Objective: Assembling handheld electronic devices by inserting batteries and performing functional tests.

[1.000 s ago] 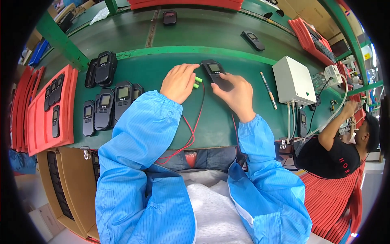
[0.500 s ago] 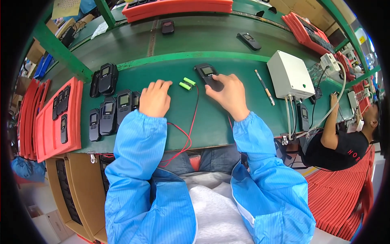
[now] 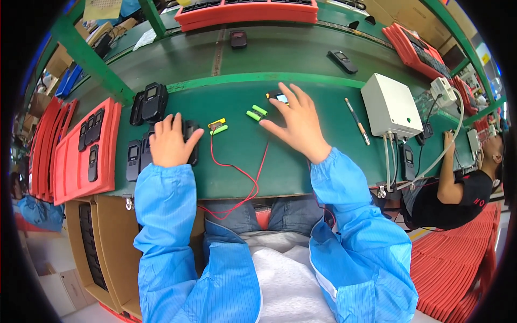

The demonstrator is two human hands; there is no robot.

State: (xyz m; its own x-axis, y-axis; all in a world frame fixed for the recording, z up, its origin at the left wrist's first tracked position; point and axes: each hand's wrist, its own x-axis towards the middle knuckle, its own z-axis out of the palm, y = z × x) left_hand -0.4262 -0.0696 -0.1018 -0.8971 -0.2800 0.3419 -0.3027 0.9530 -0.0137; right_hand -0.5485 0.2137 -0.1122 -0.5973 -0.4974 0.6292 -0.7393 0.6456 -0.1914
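Observation:
My left hand (image 3: pixel 173 142), fingers spread, is over a cluster of black handheld devices (image 3: pixel 133 161) with small screens and hides part of them. My right hand (image 3: pixel 296 121) is open, with fingers apart, over a black handheld device with a lit screen (image 3: pixel 280 98). Most of that device is hidden under the hand; an orange glow shows at its edge. To the left of my right hand lies a pair of green battery cells (image 3: pixel 257 112). Nearer my left hand sits a yellow-and-green battery piece (image 3: pixel 218 127), with a red wire (image 3: pixel 237 169) running from it.
A white box with cables (image 3: pixel 392 105) stands at the right, beside a pen (image 3: pixel 357 121). A red foam tray (image 3: pixel 86 156) holding devices leans at the left. Another device (image 3: pixel 342 62) lies beyond the green rail (image 3: pixel 258 77). A co-worker (image 3: pixel 455 188) sits at the far right.
My left hand has moved left to the device cluster, uncovering the yellow-and-green piece. My right hand has let go of the device and opened out over it. The device's screen now glows.

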